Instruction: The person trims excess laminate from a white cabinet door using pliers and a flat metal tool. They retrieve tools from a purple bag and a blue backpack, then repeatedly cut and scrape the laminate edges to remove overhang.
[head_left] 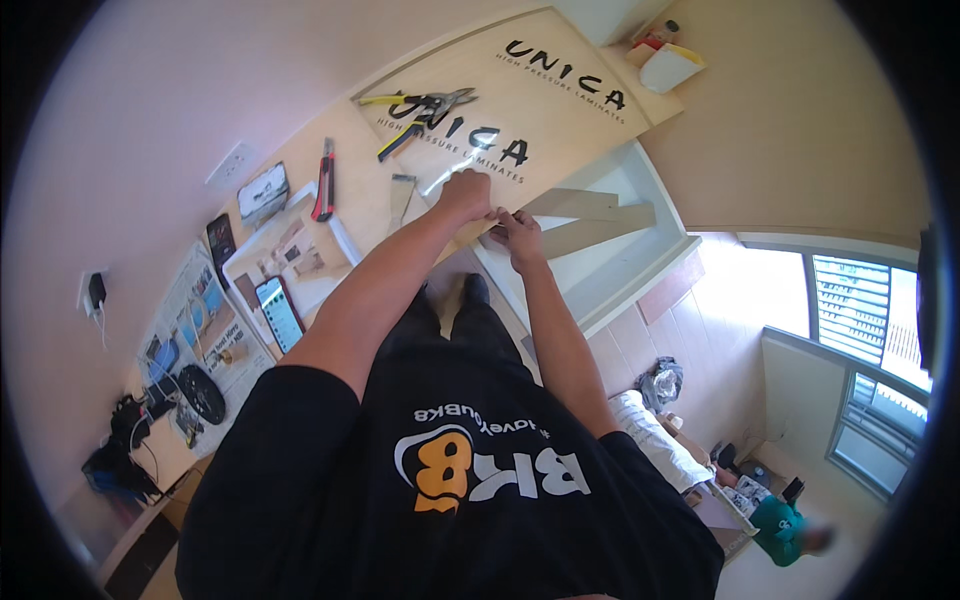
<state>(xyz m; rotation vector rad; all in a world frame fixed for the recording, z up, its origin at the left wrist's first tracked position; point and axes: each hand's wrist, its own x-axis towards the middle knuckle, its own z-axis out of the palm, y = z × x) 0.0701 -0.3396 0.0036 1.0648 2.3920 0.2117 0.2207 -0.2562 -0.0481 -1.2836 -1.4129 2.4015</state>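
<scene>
At the near edge of a pale printed laminate sheet (560, 95), my hands are close together. My left hand (466, 195) is closed in a fist over the edge, its fingertips turned away from view. Just right of it, my right hand (520, 238) has bent fingers pinched at the same edge; whatever they grip is too small to make out. Tin snips (420, 112) with yellow and black handles lie on the sheet, jaws apart. A red and black utility knife (325, 182) rests to the left, and a small flat piece (402, 195) lies near my left wrist.
An open white drawer (640, 285) with pale strips (585, 205) in it stands right of my hands. Leftward are a tin (263, 195), a white tray (345, 245), a lit phone (279, 312) and newspaper (205, 330). A person in green (778, 528) is far lower right.
</scene>
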